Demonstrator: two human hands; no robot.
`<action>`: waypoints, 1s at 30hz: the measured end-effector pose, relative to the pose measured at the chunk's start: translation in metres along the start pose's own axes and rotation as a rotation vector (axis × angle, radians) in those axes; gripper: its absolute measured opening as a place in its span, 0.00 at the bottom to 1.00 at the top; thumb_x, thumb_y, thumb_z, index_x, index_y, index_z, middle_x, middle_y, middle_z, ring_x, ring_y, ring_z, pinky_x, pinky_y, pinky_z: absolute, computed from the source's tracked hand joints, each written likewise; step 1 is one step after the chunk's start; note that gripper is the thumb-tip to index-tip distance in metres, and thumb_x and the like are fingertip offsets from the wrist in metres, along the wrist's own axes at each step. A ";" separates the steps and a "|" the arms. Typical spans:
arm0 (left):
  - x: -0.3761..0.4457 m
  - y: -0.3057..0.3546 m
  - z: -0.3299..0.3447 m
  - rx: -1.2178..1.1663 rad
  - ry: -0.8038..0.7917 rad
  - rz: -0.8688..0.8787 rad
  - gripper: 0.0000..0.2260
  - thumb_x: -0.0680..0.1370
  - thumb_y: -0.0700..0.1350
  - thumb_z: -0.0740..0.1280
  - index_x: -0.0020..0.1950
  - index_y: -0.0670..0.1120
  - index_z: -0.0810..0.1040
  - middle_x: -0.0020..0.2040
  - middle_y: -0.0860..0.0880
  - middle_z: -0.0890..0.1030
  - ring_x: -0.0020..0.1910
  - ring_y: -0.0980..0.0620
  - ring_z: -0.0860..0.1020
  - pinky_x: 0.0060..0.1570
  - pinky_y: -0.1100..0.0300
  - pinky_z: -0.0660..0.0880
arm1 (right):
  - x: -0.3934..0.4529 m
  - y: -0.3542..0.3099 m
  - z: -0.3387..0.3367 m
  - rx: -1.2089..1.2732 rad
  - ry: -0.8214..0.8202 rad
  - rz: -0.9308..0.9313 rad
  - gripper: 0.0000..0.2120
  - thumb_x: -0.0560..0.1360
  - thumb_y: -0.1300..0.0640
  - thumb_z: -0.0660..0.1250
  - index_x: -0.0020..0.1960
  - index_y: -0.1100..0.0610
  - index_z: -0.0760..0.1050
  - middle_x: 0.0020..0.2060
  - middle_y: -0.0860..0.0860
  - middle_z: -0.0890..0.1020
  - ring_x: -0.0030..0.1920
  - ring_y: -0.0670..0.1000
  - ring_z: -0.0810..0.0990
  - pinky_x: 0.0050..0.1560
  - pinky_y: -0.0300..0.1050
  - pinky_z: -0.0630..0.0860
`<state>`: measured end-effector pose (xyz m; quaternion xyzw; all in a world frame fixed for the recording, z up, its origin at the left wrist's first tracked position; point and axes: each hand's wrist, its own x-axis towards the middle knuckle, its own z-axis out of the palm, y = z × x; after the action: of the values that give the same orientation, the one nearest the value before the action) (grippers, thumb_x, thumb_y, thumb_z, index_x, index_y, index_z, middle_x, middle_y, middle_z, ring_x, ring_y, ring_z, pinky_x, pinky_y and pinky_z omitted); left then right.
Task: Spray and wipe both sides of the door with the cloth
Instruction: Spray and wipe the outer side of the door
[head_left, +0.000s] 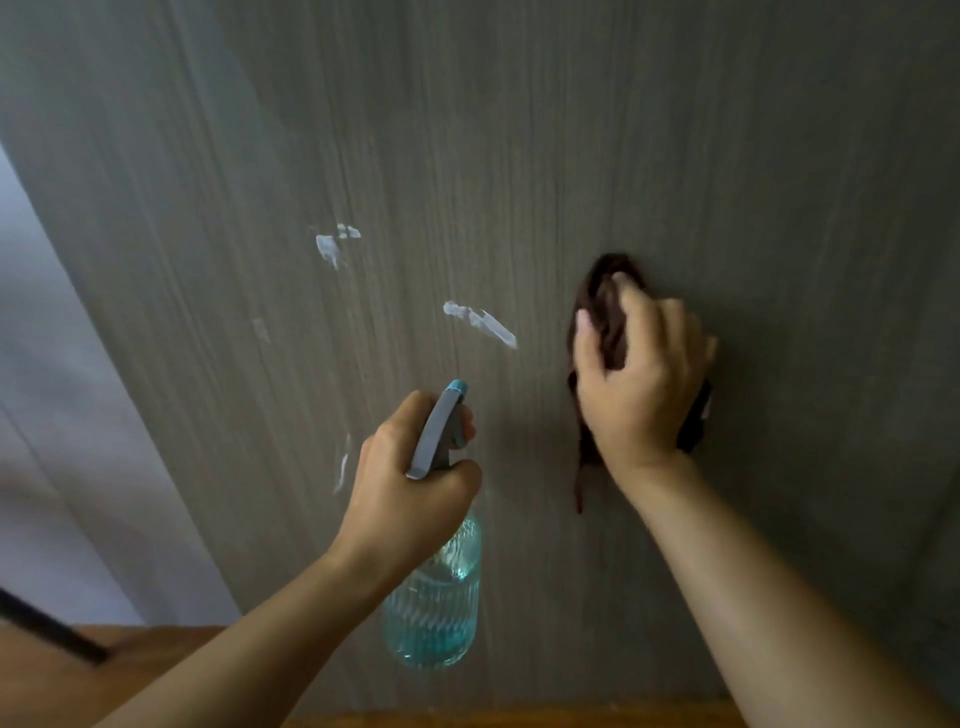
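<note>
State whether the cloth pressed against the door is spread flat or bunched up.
Bunched up. The dark cloth is crumpled into folds under the right hand, with one end trailing down against the door.

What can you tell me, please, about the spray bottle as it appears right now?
The spray bottle is clear ribbed plastic, partly filled with pale blue liquid, with a grey trigger head and a light blue nozzle tip. The left hand grips its neck, fingers on the trigger. It hangs roughly upright, nozzle pointing toward the grey wood-grain door, not touching it as far as visible.
</note>
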<state>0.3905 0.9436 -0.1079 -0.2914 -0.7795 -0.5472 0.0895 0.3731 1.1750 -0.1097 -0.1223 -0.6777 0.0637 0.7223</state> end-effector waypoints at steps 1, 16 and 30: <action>0.000 0.000 0.000 -0.002 0.004 -0.006 0.13 0.72 0.29 0.69 0.49 0.46 0.79 0.35 0.47 0.77 0.27 0.52 0.71 0.27 0.59 0.70 | -0.016 -0.001 0.001 0.022 -0.041 -0.080 0.17 0.81 0.48 0.69 0.63 0.59 0.82 0.42 0.58 0.79 0.42 0.63 0.78 0.44 0.57 0.69; 0.002 0.005 0.006 -0.001 0.013 -0.020 0.14 0.72 0.29 0.69 0.50 0.47 0.79 0.37 0.51 0.78 0.27 0.55 0.72 0.27 0.63 0.70 | 0.023 -0.024 -0.005 0.057 -0.060 0.019 0.16 0.81 0.46 0.69 0.63 0.55 0.82 0.44 0.56 0.80 0.44 0.62 0.77 0.45 0.57 0.70; 0.000 0.025 0.010 -0.081 0.089 0.048 0.11 0.74 0.29 0.69 0.46 0.44 0.79 0.39 0.47 0.81 0.32 0.52 0.77 0.29 0.66 0.73 | -0.030 0.008 -0.028 0.066 -0.167 0.113 0.18 0.81 0.49 0.68 0.65 0.59 0.78 0.47 0.57 0.80 0.48 0.61 0.78 0.51 0.57 0.71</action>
<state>0.4062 0.9583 -0.0913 -0.2886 -0.7448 -0.5885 0.1254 0.3994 1.1722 -0.1418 -0.1308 -0.7251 0.1365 0.6621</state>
